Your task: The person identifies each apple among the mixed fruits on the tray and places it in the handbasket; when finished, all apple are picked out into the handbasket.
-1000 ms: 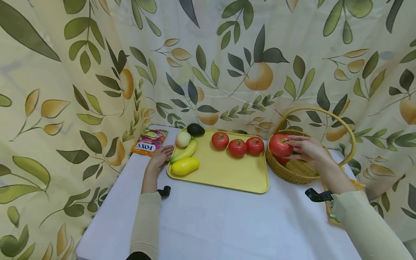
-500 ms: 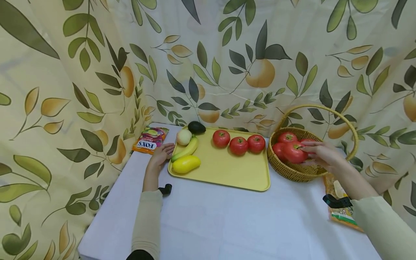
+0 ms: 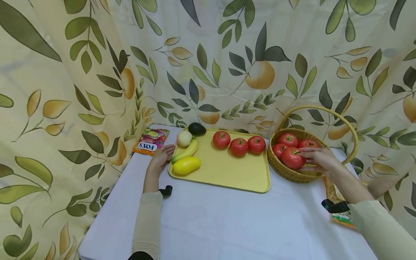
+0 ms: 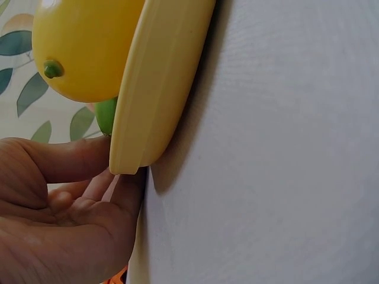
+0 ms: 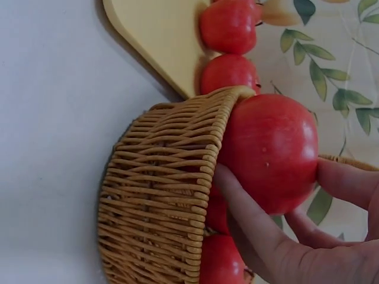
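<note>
My right hand [image 3: 320, 160] holds a red tomato [image 3: 292, 157] at the front of a wicker basket [image 3: 286, 173]. In the right wrist view, thumb and fingers lie around this tomato [image 5: 269, 154], which sits at the basket's rim. Several more tomatoes [image 3: 287, 139] lie inside the basket. My left hand [image 3: 159, 159] is at the left edge of a yellow tray [image 3: 224, 173]. Seen from the left wrist, its thumb is against the tray's rim [image 4: 148, 89] and the other fingers reach below it. Three tomatoes [image 3: 238, 147] lie on the tray's right half.
A yellow mango-like fruit [image 3: 186, 165], a banana [image 3: 187, 151], a pale round fruit [image 3: 184, 138] and a dark avocado-like fruit [image 3: 196, 129] lie at the tray's left. Snack packets lie at left [image 3: 150, 141] and right [image 3: 338, 202]. The basket's tall handle [image 3: 354, 137] arches upward. Patterned curtains hang behind.
My right hand has moved the tomato rightward and down, from above the basket's left part to its front among the other tomatoes. My left hand has stayed at the tray's edge.
</note>
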Available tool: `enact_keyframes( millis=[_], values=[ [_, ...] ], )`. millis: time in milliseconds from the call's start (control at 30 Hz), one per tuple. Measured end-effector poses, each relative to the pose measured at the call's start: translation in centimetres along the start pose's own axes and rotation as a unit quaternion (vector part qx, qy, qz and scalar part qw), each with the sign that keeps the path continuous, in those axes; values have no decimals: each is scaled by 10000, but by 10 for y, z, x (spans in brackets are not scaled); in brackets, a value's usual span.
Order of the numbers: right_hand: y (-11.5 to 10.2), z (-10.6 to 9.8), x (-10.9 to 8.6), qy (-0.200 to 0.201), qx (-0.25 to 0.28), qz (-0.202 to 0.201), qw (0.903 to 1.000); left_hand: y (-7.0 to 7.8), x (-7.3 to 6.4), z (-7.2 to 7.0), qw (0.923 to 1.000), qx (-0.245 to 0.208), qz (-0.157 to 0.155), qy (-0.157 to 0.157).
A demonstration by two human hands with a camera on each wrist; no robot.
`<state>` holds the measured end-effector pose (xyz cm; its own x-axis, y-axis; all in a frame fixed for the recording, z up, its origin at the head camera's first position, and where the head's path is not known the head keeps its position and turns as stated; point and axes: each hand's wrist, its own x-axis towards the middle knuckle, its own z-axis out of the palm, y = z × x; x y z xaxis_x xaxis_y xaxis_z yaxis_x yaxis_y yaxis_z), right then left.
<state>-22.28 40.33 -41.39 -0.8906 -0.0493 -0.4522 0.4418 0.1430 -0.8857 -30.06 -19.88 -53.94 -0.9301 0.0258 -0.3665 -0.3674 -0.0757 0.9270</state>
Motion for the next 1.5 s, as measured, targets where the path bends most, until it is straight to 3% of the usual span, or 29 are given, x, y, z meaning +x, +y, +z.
enact_keyframes(
  millis=[333,533,867,1300,1500],
  values=[
    [14,-1,5,207,-228,9,9995,-1,-1,2,10000,-76,31,21],
    [26,1,13,223,-55,89,9997,-2,-1,1,10000,-47,18,31],
    [32,10,25,124,140,-40,9998,-3,0,0,9999,-78,144,-55],
    [41,16,45,306,155,-20,9994,-9,1,0,9998,-90,156,-79],
    [42,15,45,405,-66,-92,9991,-6,1,1,9999,7,143,-64]
  ],
)
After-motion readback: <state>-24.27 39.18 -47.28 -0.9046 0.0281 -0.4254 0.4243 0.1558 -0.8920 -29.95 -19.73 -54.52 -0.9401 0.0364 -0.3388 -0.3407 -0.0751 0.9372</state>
